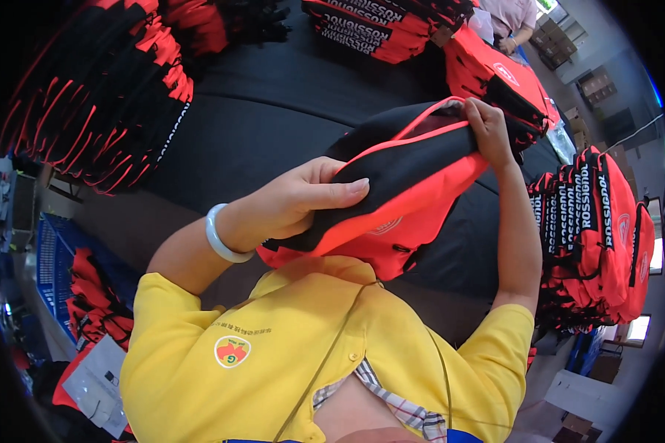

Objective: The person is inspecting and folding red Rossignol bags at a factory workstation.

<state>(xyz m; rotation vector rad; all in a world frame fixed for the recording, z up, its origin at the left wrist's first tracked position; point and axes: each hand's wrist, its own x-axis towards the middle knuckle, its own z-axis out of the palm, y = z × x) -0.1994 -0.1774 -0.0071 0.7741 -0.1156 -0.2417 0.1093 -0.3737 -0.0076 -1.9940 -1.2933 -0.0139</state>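
A red and black backpack [432,188] is held up in front of my chest, tilted, with its long zip opening edged in bright red. My left hand [306,196] grips its black fabric near the left end, the thumb lying on top and the other fingers hidden behind the cloth. At the far right end my right hand [489,133] is closed on the edge of the opening, which gapes a little beside it. What lies inside the bag cannot be made out.
A black-covered table [251,140] spreads beneath. Tall stacks of similar bags [103,96] stand at the left, with more bag piles [376,26] at the back and a bag stack [591,236] at right. Another person [506,22] stands far right. A blue crate [55,258] is at left.
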